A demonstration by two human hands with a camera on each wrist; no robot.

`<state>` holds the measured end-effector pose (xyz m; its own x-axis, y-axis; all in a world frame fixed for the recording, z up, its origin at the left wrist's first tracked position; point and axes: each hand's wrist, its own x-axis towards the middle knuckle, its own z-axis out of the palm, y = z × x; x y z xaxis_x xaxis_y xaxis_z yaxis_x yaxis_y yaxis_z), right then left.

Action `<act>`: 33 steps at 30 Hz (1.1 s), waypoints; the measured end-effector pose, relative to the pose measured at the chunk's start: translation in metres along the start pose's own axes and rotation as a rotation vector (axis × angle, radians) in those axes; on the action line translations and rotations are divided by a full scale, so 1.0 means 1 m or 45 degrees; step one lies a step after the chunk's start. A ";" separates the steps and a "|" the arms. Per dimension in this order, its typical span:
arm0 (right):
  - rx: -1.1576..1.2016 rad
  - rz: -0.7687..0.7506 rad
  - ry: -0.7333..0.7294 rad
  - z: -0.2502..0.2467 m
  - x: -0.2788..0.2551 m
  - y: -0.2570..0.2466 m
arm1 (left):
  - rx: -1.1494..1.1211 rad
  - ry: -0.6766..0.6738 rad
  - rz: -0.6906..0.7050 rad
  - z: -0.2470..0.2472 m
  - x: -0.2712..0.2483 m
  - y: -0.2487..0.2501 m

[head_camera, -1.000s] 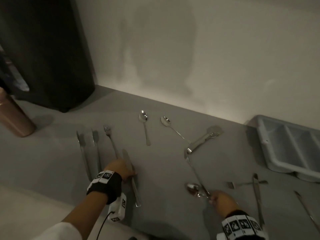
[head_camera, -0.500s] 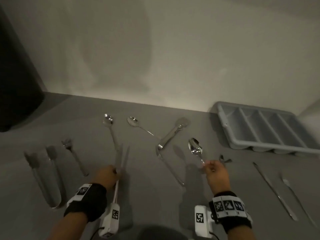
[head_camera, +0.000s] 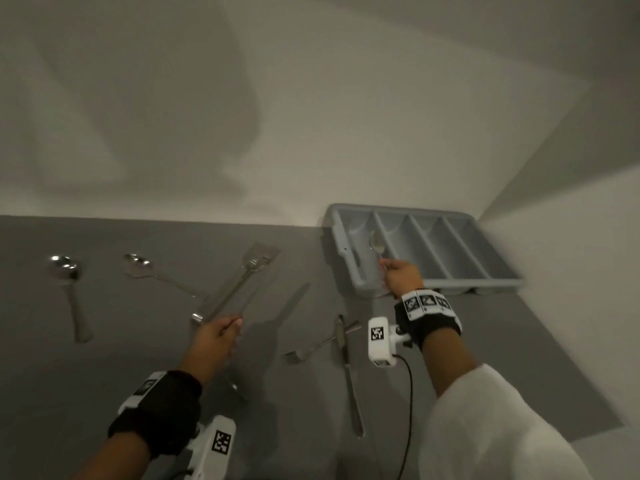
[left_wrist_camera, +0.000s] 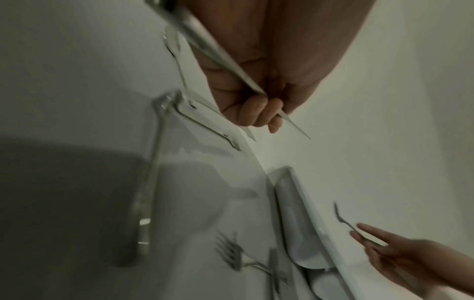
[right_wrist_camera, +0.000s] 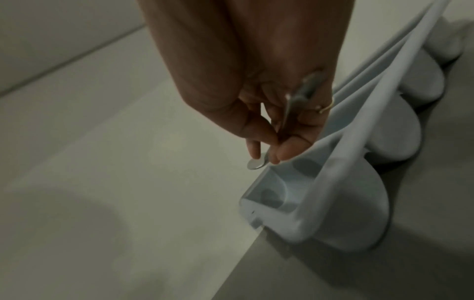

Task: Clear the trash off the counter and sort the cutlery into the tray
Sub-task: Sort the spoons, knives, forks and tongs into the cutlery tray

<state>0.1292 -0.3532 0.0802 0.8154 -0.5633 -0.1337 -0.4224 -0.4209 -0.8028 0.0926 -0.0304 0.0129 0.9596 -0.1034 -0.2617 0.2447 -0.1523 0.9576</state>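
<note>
Knife (left_wrist_camera: pixel 218 60) handle (top end) beyond the frame edge.

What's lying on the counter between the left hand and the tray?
In the head view, between the left hand and the tray lie a knife and a fork, crossed.

I count three spoons: the far spoon (head_camera: pixel 64 268), the next spoon (head_camera: pixel 138 263) and the held spoon (head_camera: pixel 376 245) in my right hand (head_camera: pixel 401 277). I count two forks: the big fork (head_camera: pixel 258 263) and the small fork (head_camera: pixel 297 355). I count two knives: the held knife (left_wrist_camera: pixel 220 60) in my left hand (head_camera: pixel 211 341) and the flat knife (head_camera: pixel 349 375). One more long piece (head_camera: pixel 239 391) is too hidden to name. There is one tray (head_camera: pixel 346 254), and it has four slots.
</note>
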 end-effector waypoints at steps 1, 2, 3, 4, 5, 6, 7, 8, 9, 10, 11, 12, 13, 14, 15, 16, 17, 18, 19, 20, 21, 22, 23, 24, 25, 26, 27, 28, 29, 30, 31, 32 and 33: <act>-0.069 0.006 -0.047 -0.001 0.019 -0.001 | -0.008 0.017 0.008 0.017 0.003 0.007; -0.169 -0.001 -0.105 -0.002 0.034 -0.002 | -0.010 0.035 0.016 0.034 0.005 0.014; -0.278 -0.029 -0.164 0.000 0.049 -0.003 | -0.006 0.037 0.029 0.051 0.005 0.022; -0.376 -0.059 -0.223 0.003 0.061 -0.002 | -0.001 0.033 0.048 0.067 0.007 0.029; -0.476 -0.102 -0.283 0.008 0.072 -0.002 | -0.009 0.036 0.057 0.081 0.008 0.034; -0.573 -0.131 -0.361 0.013 0.081 -0.001 | -0.040 0.062 0.047 0.095 0.011 0.038; -0.658 -0.161 -0.416 0.018 0.091 0.001 | -0.087 0.105 0.008 0.107 0.016 0.039; -0.723 -0.161 -0.457 0.024 0.100 0.004 | -0.138 0.152 -0.048 0.117 0.019 0.041; -0.771 -0.163 -0.516 0.028 0.108 0.009 | -0.177 0.186 -0.095 0.125 0.020 0.041; -0.818 -0.164 -0.595 0.031 0.113 0.012 | -0.197 0.199 -0.122 0.133 0.021 0.040; -0.856 -0.207 -0.644 0.034 0.118 0.018 | -0.208 0.208 -0.132 0.140 0.022 0.040; -0.897 -0.216 -0.686 0.036 0.120 0.022 | -0.219 0.207 -0.134 0.146 0.020 0.042; -0.939 -0.233 -0.731 0.039 0.123 0.026 | -0.225 0.198 -0.137 0.151 0.017 0.044; -0.990 -0.243 -0.786 0.041 0.125 0.027 | -0.220 0.194 -0.138 0.155 0.015 0.047; -1.010 -0.232 -0.833 0.043 0.127 0.025 | -0.207 0.196 -0.126 0.157 0.014 0.050; -0.979 -0.217 -0.830 0.041 0.126 0.022 | -0.204 0.190 -0.109 0.158 0.014 0.054; -0.970 -0.234 -0.849 0.041 0.128 0.020 | -0.216 0.180 -0.071 0.161 0.014 0.061; -0.929 -0.270 -0.846 0.037 0.126 0.019 | -0.235 0.170 -0.025 0.163 0.016 0.069; -0.880 -0.341 -0.799 0.031 0.126 0.020 | -0.245 0.158 0.024 0.165 0.019 0.078; -0.719 -0.392 -0.712 0.021 0.122 0.022 | -0.249 0.135 0.072 0.170 0.026 0.087; -0.537 -0.424 -0.633 0.008 0.117 0.026 | -0.243 0.089 0.110 0.177 0.033 0.097; -0.340 -0.427 -0.555 -0.006 0.110 0.031 | -0.210 0.024 0.136 0.187 0.043 0.106; -0.175 -0.440 -0.464 -0.024 0.102 0.037 | -0.153 -0.046 0.156 0.199 0.055 0.114; -0.059 -0.451 -0.363 -0.041 0.093 0.046 | -0.084 -0.112 0.160 0.215 0.066 0.122; -0.011 -0.455 -0.267 -0.059 0.084 0.057 | -0.046 -0.168 0.147 0.233 0.078 0.129; -0.003 -0.455 -0.174 -0.078 0.075 0.071 | -0.064 -0.237 0.092 0.253 0.087 0.136; -0.015 -0.452 -0.096 -0.092 0.068 0.086 | -0.127 -0.315 0.036 0.270 0.097 0.141; -0.037 -0.394 -0.023 -0.107 0.060 0.104 | -0.216 -0.427 -0.035 0.290 0.105 0.147; -0.066 -0.303 0.031 -0.120 0.052 0.122 | -0.296 -0.495 -0.106 0.309 0.111 0.152; -0.091 -0.200 0.061 -0.132 0.045 0.138 | -0.331 -0.516 -0.184 0.325 0.117 0.157; -0.100 -0.104 0.064 -0.143 0.037 0.152 | -0.342 -0.510 -0.239 0.340 0.126 0.158; -0.085 -0.020 0.050 -0.153 0.029 0.165 | -0.332 -0.491 -0.269 0.354 0.135 0.158; -0.073 0.042 0.017 -0.161 0.022 0.176 | -0.332 -0.462 -0.272 0.365 0.143 0.156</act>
<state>0.0085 -0.5544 0.0293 0.7954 -0.5869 -0.1513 -0.4714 -0.4420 -0.7632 0.2175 -0.4279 0.0810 0.7851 -0.4394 -0.4366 0.5021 0.0387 0.8640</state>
